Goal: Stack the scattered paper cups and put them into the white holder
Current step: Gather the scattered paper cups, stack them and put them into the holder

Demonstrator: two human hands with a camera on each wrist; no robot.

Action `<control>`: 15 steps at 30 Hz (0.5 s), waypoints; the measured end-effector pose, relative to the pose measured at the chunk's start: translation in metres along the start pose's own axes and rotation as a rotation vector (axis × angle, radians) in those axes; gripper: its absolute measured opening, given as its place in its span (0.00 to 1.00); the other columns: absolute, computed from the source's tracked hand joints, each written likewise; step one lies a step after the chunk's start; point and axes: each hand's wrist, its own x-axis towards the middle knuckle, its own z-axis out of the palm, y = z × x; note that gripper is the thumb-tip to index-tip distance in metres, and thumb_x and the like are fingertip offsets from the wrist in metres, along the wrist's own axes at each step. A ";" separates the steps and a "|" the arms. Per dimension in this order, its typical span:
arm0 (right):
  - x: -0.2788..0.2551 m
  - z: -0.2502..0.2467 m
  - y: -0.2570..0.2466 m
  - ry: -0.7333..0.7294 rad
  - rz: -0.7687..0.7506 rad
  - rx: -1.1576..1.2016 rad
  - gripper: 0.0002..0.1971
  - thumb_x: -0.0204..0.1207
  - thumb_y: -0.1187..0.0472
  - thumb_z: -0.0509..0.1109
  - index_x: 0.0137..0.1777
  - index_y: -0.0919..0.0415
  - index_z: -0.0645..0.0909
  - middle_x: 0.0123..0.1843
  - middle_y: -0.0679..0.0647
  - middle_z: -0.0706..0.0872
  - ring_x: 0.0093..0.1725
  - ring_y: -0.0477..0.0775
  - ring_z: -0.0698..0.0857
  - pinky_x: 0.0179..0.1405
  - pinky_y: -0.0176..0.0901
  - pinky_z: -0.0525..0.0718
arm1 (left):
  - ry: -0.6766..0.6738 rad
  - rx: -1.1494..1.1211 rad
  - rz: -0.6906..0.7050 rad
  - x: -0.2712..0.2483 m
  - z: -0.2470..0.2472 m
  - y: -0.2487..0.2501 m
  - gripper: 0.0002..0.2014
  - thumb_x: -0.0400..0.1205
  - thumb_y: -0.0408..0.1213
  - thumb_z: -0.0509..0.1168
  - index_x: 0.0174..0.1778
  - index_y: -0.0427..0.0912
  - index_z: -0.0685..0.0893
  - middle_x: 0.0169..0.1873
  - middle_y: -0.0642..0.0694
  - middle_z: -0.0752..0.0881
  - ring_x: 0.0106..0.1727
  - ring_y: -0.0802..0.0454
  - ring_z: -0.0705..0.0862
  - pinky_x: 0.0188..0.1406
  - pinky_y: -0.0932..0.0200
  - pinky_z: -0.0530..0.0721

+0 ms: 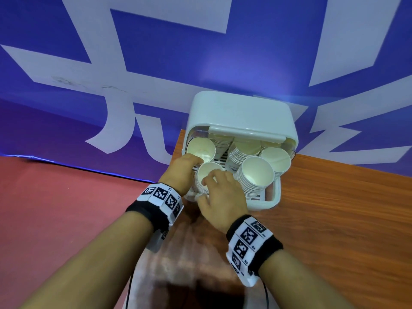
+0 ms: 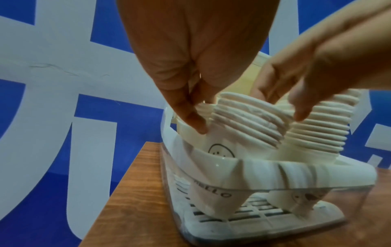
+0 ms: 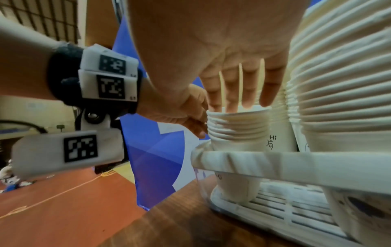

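Where it stands in the white holder [image 1: 240, 108], two hands hold a paper cup stack [image 1: 206, 172].
Right hand [image 1: 223, 197] grasps the rim; left hand [image 1: 178, 172] apparently pinches its side.

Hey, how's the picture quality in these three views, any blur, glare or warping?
Head view: mostly sharp, but the blue-and-white banner bows and shadow darkens the wooden table's near edge. Left wrist view: left hand and right hand loom soft. Right wrist view: the tall stack of white paper cups bulges; bright slits show between fingers above the short paper-cup stack.
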 end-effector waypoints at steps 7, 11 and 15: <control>0.007 0.008 0.008 -0.254 0.029 -0.115 0.13 0.81 0.55 0.57 0.60 0.61 0.75 0.57 0.58 0.83 0.61 0.60 0.75 0.52 0.50 0.73 | -0.065 0.234 0.040 0.015 0.008 -0.005 0.20 0.79 0.22 0.61 0.67 0.39 0.78 0.64 0.40 0.79 0.65 0.43 0.78 0.63 0.55 0.74; 0.012 0.012 0.009 -0.269 0.036 -0.120 0.13 0.82 0.54 0.56 0.58 0.61 0.75 0.54 0.58 0.84 0.58 0.60 0.78 0.43 0.47 0.68 | -0.032 0.274 0.039 0.017 0.013 -0.007 0.13 0.81 0.28 0.62 0.62 0.39 0.81 0.59 0.40 0.80 0.60 0.42 0.79 0.57 0.53 0.77; 0.015 0.016 0.012 -0.257 0.055 -0.103 0.14 0.83 0.53 0.55 0.57 0.61 0.76 0.53 0.58 0.84 0.56 0.60 0.79 0.41 0.47 0.69 | -0.009 0.253 0.037 0.014 0.013 -0.004 0.11 0.83 0.33 0.59 0.60 0.37 0.81 0.57 0.38 0.80 0.58 0.41 0.80 0.55 0.51 0.78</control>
